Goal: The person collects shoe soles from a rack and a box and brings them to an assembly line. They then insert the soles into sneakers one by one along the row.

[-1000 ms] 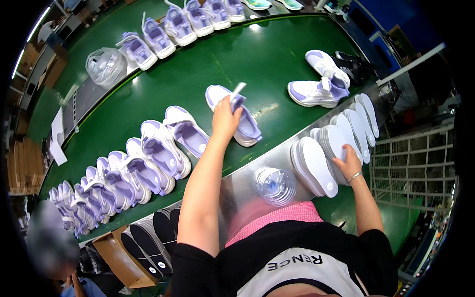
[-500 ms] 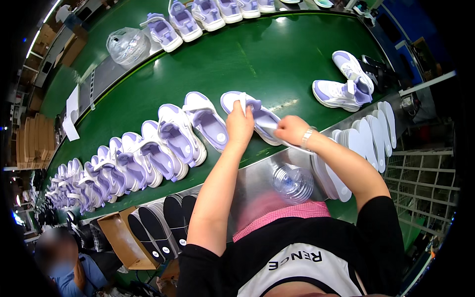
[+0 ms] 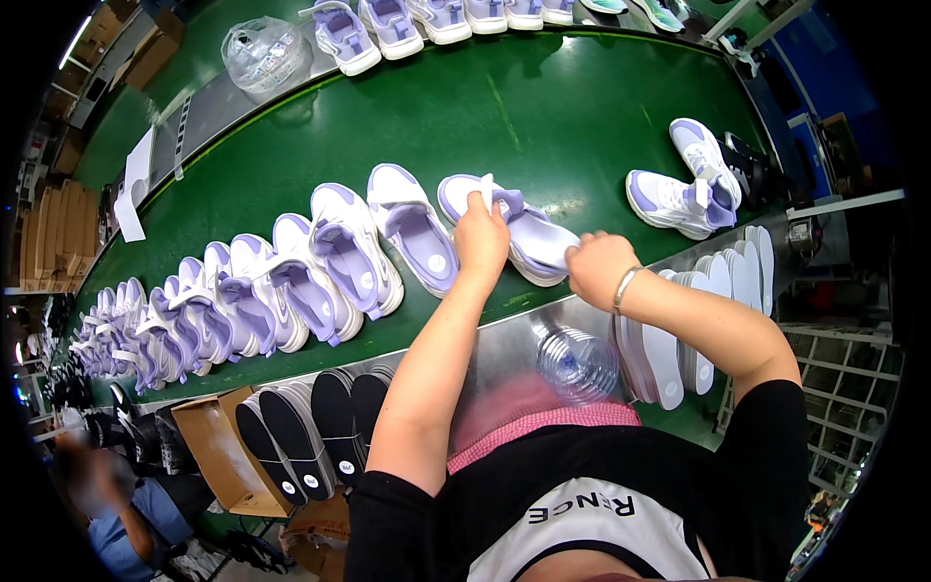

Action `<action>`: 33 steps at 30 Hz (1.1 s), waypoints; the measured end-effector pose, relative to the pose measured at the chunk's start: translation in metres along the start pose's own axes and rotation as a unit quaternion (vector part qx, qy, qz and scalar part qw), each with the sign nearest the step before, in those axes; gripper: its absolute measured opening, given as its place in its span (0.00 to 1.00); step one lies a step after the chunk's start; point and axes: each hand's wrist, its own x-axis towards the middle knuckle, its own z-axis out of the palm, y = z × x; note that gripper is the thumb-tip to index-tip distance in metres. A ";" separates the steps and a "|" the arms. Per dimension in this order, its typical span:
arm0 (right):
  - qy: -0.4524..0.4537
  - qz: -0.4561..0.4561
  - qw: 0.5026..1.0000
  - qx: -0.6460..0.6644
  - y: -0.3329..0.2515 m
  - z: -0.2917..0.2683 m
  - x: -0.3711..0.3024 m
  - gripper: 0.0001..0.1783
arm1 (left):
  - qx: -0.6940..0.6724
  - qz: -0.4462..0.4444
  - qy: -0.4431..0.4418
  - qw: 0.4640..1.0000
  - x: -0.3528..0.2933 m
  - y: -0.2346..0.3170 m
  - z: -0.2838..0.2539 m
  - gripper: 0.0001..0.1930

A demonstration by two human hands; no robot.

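A white and lavender sneaker [image 3: 456, 196] lies on the green belt in front of me, toe pointing away and to the left. My left hand [image 3: 482, 236] is closed on its raised white strap and tongue, holding the opening wide. A pale insole [image 3: 541, 239] is pinched at one end by my right hand [image 3: 601, 272]. Its other end reaches into the shoe's opening; the tip is hidden under the tongue. Just left of it stands another opened sneaker [image 3: 419, 238], with a lavender inside and a round white sticker.
A long row of similar sneakers [image 3: 339, 252] runs left. A finished-looking pair [image 3: 669, 202] sits at right. Stacked white insoles [image 3: 659, 364] and a clear plastic container [image 3: 579, 361] are near me, dark insoles [image 3: 291, 436] and a carton [image 3: 218, 451] at lower left. A seated person [image 3: 136, 524] is beyond.
My right hand has brought the insole, blurred and held outside the heel before, up over the shoe, with its front now inside the opening. My left hand keeps its hold. The view has shifted slightly.
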 end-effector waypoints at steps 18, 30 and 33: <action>-0.194 -0.094 0.976 0.028 -0.022 0.023 0.110 0.18 | -0.042 0.043 0.023 0.998 -0.001 -0.015 0.004 0.11; -0.233 -0.088 0.968 0.026 -0.018 0.014 0.069 0.18 | -0.027 0.031 0.027 0.999 -0.006 -0.009 0.006 0.11; -0.248 -0.113 0.962 0.003 -0.015 0.030 0.066 0.20 | -0.026 0.033 0.037 0.998 -0.008 0.004 0.005 0.11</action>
